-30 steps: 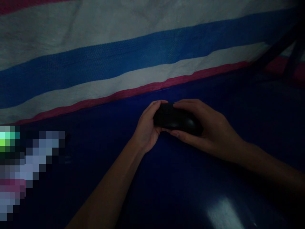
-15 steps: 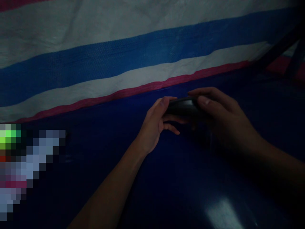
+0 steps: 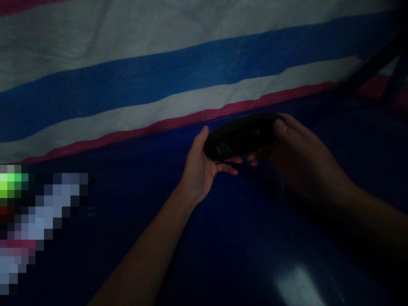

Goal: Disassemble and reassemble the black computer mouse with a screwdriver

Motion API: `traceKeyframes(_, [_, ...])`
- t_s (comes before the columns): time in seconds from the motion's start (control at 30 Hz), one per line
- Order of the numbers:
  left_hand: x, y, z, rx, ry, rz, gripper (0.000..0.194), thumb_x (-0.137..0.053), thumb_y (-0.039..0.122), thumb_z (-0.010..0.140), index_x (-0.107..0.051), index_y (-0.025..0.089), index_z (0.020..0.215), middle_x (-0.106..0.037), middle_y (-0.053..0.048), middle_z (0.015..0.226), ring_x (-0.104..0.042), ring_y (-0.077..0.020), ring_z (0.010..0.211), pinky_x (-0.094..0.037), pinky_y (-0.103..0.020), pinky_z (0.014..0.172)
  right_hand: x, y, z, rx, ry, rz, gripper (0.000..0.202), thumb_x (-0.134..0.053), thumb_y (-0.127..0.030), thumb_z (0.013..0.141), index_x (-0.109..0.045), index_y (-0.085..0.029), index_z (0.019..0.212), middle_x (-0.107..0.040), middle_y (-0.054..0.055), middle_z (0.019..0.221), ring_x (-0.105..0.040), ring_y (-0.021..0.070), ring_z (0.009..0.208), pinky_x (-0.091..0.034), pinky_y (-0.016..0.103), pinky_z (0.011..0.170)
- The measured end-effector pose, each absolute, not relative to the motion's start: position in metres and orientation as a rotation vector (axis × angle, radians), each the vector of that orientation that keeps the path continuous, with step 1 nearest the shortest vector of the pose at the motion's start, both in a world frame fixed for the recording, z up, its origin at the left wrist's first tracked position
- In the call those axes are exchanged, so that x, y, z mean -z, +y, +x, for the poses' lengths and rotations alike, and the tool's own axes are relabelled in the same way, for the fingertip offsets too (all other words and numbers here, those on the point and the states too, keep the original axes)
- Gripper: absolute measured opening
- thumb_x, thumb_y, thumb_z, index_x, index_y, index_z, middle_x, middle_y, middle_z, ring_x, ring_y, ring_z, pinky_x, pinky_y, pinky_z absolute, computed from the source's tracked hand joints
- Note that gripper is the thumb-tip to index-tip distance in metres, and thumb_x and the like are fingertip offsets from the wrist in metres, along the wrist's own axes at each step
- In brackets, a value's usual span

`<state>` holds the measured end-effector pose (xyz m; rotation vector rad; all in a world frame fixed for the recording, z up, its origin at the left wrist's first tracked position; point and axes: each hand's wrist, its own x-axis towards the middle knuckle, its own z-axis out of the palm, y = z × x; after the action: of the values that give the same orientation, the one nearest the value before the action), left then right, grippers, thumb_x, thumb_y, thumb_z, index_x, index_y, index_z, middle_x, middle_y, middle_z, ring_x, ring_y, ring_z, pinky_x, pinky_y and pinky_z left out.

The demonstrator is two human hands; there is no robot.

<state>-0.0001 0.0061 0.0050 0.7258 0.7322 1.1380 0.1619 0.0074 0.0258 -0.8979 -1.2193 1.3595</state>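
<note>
Black mouse (image 3: pixel 240 137): has been tipped over since a second ago, when its round top was shown; now its flat belly is turned to the eyes, with small pale print seen near the left end; it is held over the blue table top (image 3: pixel 219 246), between both hands, with its right end tilted higher.
Left hand (image 3: pixel 198 170): is curled around the left end; the thumb is set up along that end, some fingers are tucked under, and the lower ones are let out loosely.
Right hand (image 3: pixel 307 157): the right end is pinched, with the thumb laid on the belly side and fingers put behind; how hard it is squeezed cannot be told.
Mouse feel: it is judged to be light, hard and stiff; its smooth shell may be a bit slippery, and it could be cracked by a fall.
Good hold: the two ends or the long side edges are best gripped; the belly is best left free of hard pushing.
Striped sheet (image 3: pixel 127 91): white, blue and red bands are seen behind the table top.
Blocky patch (image 3: pixel 47 221): it is blurred into squares; what is hidden cannot be told.
</note>
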Motion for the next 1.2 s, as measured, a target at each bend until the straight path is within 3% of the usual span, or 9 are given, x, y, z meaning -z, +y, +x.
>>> traceKeyframes(0.17, [0.001, 0.002, 0.003, -1.046, 0.714, 0.927, 0.046, -0.051, 0.051, 0.085, -0.062, 0.018, 0.115, -0.069, -0.008, 0.094, -0.067, -0.0195, 0.074, -0.052, -0.027, 0.057, -0.026, 0.006, 0.164, -1.238, -1.241, -0.978, 0.022, -0.052, -0.039, 0.091, -0.065, -0.022, 0.085, -0.065, 0.001, 0.079, -0.061, 0.0125, 0.061, -0.046, 0.023, 0.048])
traceKeyframes(0.3, [0.005, -0.003, 0.005, -1.026, 0.722, 1.011, 0.046, -0.066, 0.048, 0.078, -0.061, 0.023, 0.116, -0.068, -0.005, 0.102, -0.066, -0.0182, 0.087, -0.050, -0.026, 0.071, -0.021, 0.005, 0.163, -1.167, -1.417, -1.061, 0.012, -0.068, -0.033, 0.081, -0.070, -0.026, 0.091, -0.069, -0.003, 0.084, -0.066, 0.0129, 0.076, -0.050, 0.021, 0.061])
traceKeyframes(0.4, [0.004, -0.004, 0.005, -1.023, 0.775, 0.996, 0.047, -0.075, 0.039, 0.072, -0.060, 0.022, 0.113, -0.067, -0.004, 0.101, -0.064, -0.0166, 0.085, -0.049, -0.026, 0.073, -0.020, 0.005, 0.162, -1.163, -1.531, -1.126, 0.016, -0.068, -0.033, 0.080, -0.071, -0.027, 0.094, -0.070, -0.002, 0.083, -0.065, 0.0137, 0.071, -0.049, 0.022, 0.054])
traceKeyframes(0.5, [0.000, -0.003, 0.005, -1.021, 0.796, 0.928, 0.044, -0.072, 0.041, 0.073, -0.060, 0.021, 0.110, -0.066, -0.001, 0.087, -0.064, -0.0137, 0.072, -0.049, -0.024, 0.065, -0.024, 0.003, 0.162, -1.050, -1.602, -1.225, 0.020, -0.059, -0.034, 0.085, -0.071, -0.026, 0.098, -0.068, -0.001, 0.074, -0.062, 0.0144, 0.060, -0.047, 0.024, 0.049])
traceKeyframes(0.57, [-0.002, -0.003, 0.004, -1.017, 0.791, 0.876, 0.041, -0.069, 0.043, 0.075, -0.059, 0.020, 0.108, -0.066, -0.001, 0.080, -0.064, -0.0140, 0.065, -0.050, -0.025, 0.061, -0.026, 0.003, 0.164, -0.847, -1.705, -1.279, 0.023, -0.055, -0.033, 0.087, -0.070, -0.023, 0.102, -0.068, 0.000, 0.075, -0.062, 0.0164, 0.063, -0.049, 0.028, 0.054])
traceKeyframes(0.7, [-0.005, -0.003, 0.004, -0.981, 0.774, 0.781, 0.039, -0.066, 0.045, 0.075, -0.058, 0.018, 0.103, -0.067, -0.003, 0.077, -0.067, -0.0184, 0.061, -0.052, -0.028, 0.055, -0.022, 0.008, 0.173, -0.336, -2.092, -1.289, 0.027, -0.048, -0.027, 0.090, -0.067, -0.017, 0.107, -0.069, 0.009, 0.101, -0.064, 0.0258, 0.091, -0.051, 0.042, 0.081])
traceKeyframes(0.8, [-0.005, -0.002, 0.004, -1.003, 0.759, 0.757, 0.034, -0.065, 0.044, 0.076, -0.059, 0.017, 0.096, -0.068, -0.004, 0.083, -0.069, -0.0181, 0.064, -0.051, -0.026, 0.056, -0.012, 0.014, 0.177, -0.084, -2.337, -1.295, 0.031, -0.048, -0.025, 0.089, -0.065, -0.012, 0.110, -0.064, 0.016, 0.115, -0.060, 0.0326, 0.106, -0.047, 0.050, 0.091])
traceKeyframes(0.9, [-0.006, -0.002, 0.005, -1.020, 0.751, 0.749, 0.031, -0.063, 0.043, 0.078, -0.059, 0.016, 0.095, -0.068, -0.003, 0.082, -0.069, -0.0174, 0.064, -0.052, -0.027, 0.058, -0.002, 0.017, 0.179, -0.068, -2.472, -1.312, 0.031, -0.047, -0.024, 0.089, -0.063, -0.011, 0.112, -0.061, 0.018, 0.121, -0.060, 0.0339, 0.106, -0.048, 0.050, 0.088])
traceKeyframes(1.2, [-0.007, -0.001, 0.004, -1.036, 0.749, 0.721, 0.027, -0.060, 0.036, 0.079, -0.055, 0.018, 0.098, -0.069, -0.002, 0.081, -0.069, -0.0178, 0.060, -0.051, -0.026, 0.054, 0.000, 0.014, 0.179, -0.083, -2.606, -1.301, 0.023, -0.045, -0.017, 0.088, -0.065, -0.012, 0.099, -0.065, 0.017, 0.112, -0.063, 0.0323, 0.100, -0.052, 0.048, 0.084])
